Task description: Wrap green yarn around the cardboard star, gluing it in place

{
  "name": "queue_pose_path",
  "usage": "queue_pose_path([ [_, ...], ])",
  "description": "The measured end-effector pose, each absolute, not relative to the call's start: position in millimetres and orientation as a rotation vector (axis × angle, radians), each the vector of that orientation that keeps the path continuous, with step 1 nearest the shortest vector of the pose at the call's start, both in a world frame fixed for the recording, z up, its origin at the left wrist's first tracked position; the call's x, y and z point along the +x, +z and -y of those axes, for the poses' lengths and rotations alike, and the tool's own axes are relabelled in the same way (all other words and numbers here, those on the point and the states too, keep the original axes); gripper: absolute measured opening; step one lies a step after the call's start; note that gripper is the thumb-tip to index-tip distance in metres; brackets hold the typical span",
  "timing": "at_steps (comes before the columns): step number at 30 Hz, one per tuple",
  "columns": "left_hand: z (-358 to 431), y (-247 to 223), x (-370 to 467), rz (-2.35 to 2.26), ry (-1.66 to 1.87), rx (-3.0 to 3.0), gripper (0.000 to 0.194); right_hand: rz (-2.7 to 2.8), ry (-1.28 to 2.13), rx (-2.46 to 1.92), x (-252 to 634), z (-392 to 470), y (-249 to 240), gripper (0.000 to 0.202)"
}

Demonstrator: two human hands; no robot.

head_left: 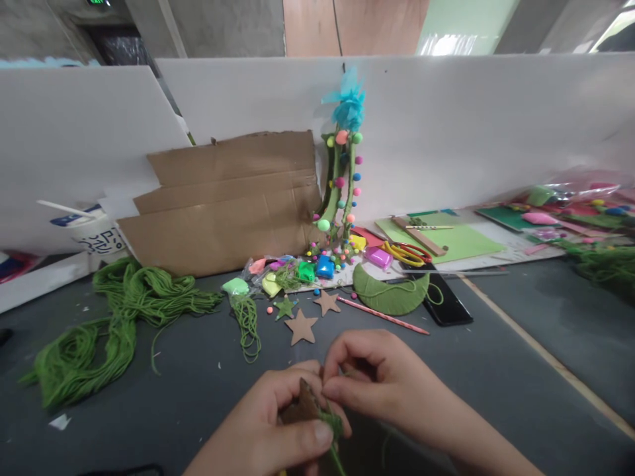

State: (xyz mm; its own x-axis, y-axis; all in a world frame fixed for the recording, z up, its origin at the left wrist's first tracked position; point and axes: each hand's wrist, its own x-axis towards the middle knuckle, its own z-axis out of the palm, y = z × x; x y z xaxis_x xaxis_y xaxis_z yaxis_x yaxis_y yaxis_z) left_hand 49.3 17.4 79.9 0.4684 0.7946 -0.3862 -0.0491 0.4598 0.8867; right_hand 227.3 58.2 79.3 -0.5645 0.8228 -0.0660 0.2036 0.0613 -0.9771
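My left hand (270,413) is closed around a pointed piece of brown cardboard (306,402), whose full outline is hidden by my fingers. Green yarn (333,423) wraps part of this piece, and a strand hangs below my thumb. Close beside it, my right hand (380,377) pinches thumb and forefinger together on the yarn, mostly covered by the fingers. Just beyond my hands lie two bare cardboard stars (300,327) and a small green-wrapped star (285,307). A green yarn-covered crescent (389,291) lies further right, near a red-and-white striped pencil (384,315).
Green yarn skeins (106,324) spread over the left. A decorated crescent stand (337,185) with pom-poms rises at the back beside folded cardboard (223,218). Clay packets (325,266), yellow-handled scissors (404,252), a black phone (449,301) and a cup (99,235) line the back.
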Motion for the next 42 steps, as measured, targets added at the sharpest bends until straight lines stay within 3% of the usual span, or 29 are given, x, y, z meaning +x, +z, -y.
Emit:
queue_pose_path([
  [10, -24.0, 65.9, 47.9, -0.925, 0.687, 1.074, 0.015, 1.804, 1.484, -1.092, 222.8, -53.9, 76.5, 0.008],
  [19, -16.5, 72.6, 51.9, -1.046, 1.041, 1.065, 0.015, 1.752, 1.453, -1.072, 219.2, -54.3, 78.6, 0.009],
  [22, -15.7, 74.0, 55.4, -1.106, 1.136, 0.9, 0.014, 1.864, 1.273, -0.997, 218.9, -50.5, 78.1, 0.02],
  [27, -13.3, 74.2, 61.5, -1.196, 1.172, 0.78, 0.014, 2.215, 0.601, -0.896, 220.4, -44.2, 76.0, 0.029],
  [32, -13.6, 76.0, 65.4, -1.251, 1.211, 0.774, 0.019, 2.317, 0.205, -0.855, 220.6, -42.3, 76.6, 0.03],
  [38, -15.9, 76.7, 62.9, -1.255, 1.195, 0.789, 0.02, 2.372, 0.111, -0.823, 218.9, -40.8, 79.0, 0.027],
  [42, -15.7, 78.1, 60.2, -1.181, 1.15, 0.774, 0.014, 2.38, 0.309, -0.817, 223.2, -42.2, 87.4, 0.022],
])
